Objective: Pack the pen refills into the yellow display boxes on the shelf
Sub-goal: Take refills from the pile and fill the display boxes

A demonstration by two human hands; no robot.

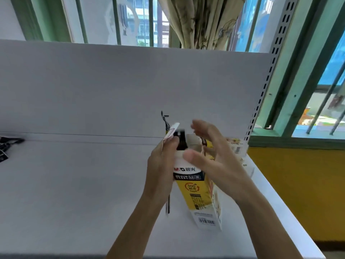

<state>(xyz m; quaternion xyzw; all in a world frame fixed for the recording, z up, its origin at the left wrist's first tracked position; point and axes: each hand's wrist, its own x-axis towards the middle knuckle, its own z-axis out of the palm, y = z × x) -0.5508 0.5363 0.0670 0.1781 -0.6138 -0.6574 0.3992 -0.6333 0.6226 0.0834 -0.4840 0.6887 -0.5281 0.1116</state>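
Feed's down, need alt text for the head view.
A left hand grips a yellow-and-white pen refill box standing on a white shelf, while the open right hand is at its opened top, where dark refills show. More boxes sit behind, to the right.

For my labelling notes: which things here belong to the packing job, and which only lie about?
Job: yellow display box, gripped by the left hand; right hand, open beside its top; more boxes behind.
Lying about: dark tangle, far left; curtain.
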